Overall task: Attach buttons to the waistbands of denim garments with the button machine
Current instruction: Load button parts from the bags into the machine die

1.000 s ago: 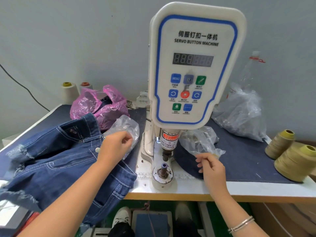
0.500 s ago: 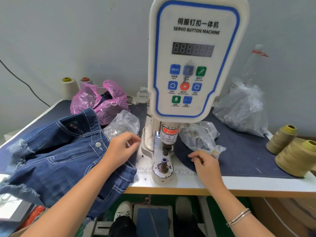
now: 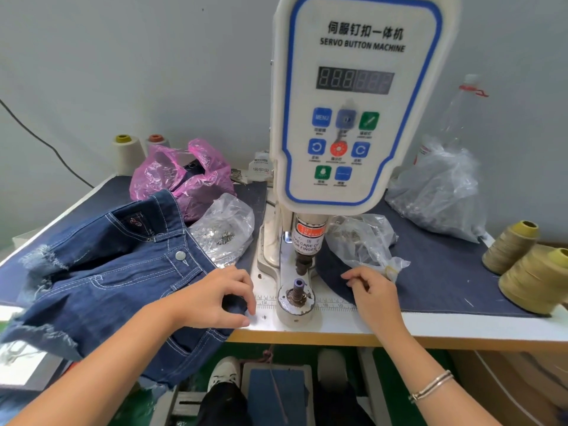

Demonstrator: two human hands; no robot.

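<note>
Dark blue denim shorts (image 3: 101,281) lie on the left of the table, with one metal button (image 3: 180,256) on the waistband. My left hand (image 3: 212,299) grips the waistband corner just left of the button machine (image 3: 353,103). The machine's lower die (image 3: 296,295) is bare, with the punch (image 3: 302,265) raised above it. To the right of the die, my right hand (image 3: 373,292) rests on the table with its fingertips curled together. Anything between those fingertips is hidden. A clear bag of metal parts (image 3: 226,232) sits left of the machine and another clear bag (image 3: 362,238) sits right of it.
A pink plastic bag (image 3: 184,176) and two thread cones (image 3: 127,153) stand at the back left. A large clear bag (image 3: 439,192) and a bottle (image 3: 461,112) stand at the back right, with two olive thread cones (image 3: 531,272) near the right edge. Below the table are a foot pedal (image 3: 276,392) and shoes.
My left hand left the clear bag, came down toward me and took hold of the waistband corner. My right hand drew slightly away from the right bag. The camera moved closer.
</note>
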